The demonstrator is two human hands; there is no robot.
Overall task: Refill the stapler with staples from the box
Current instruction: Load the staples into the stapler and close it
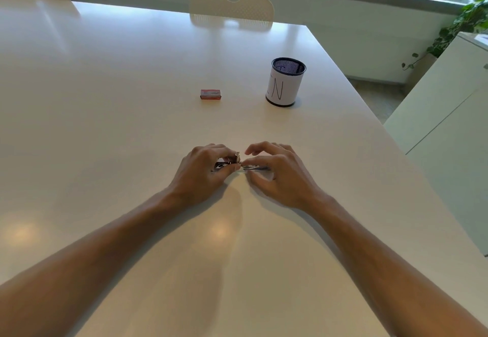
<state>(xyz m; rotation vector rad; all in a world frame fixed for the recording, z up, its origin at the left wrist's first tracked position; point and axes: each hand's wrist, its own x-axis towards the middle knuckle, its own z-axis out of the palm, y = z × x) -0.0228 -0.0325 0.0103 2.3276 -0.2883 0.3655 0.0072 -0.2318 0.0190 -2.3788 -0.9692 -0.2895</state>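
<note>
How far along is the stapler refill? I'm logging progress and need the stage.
Early to middle. Done: the stapler is off the table and looks opened. In hand: the left hand grips its body while the right hand pinches the metal part sticking out; whether staples are in cannot be told. Left: the staple box lies apart, seemingly closed; loading and closing seem to remain.

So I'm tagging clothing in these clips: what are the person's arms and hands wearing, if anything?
Nothing shows. Both forearms are bare for as far as the picture reaches, with no sleeves in view. The left hand and right hand have no gloves, and no rings, watch or bracelets can be seen on fingers or wrists.
</note>
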